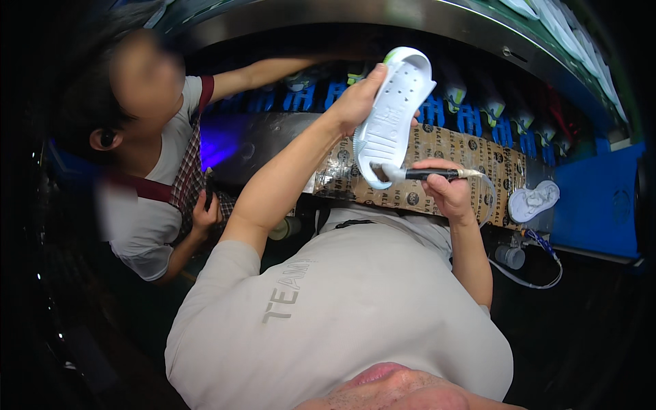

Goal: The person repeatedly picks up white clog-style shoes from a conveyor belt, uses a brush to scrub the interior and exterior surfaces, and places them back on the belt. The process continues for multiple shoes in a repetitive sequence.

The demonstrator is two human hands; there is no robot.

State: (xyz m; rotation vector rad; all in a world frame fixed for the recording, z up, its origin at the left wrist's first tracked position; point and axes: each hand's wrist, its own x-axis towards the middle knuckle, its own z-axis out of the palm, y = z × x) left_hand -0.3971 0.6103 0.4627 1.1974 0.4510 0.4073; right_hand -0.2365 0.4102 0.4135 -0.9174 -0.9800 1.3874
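Observation:
My left hand [361, 102] grips a white shoe sole [391, 116], holding it tilted up above the bench with its hollow, perforated inside toward me. Small holes dot its upper half, and ridges cross the lower half. In my right hand [447, 190] is a black-handled brush [427, 173], its fingers closed round the handle. The pale, blurred brush tip meets or overlaps the sole's lower end; whether it touches cannot be made out. A clear tube [493, 195] runs from the handle's back end.
Printed brown cardboard [471, 154] covers the bench before me. A white shoe part [534, 201] lies at its right end, near a blue panel [594, 205]. Behind, blue holders [469, 119] carry shoe parts. At left, a co-worker [160, 150] reaches toward that row.

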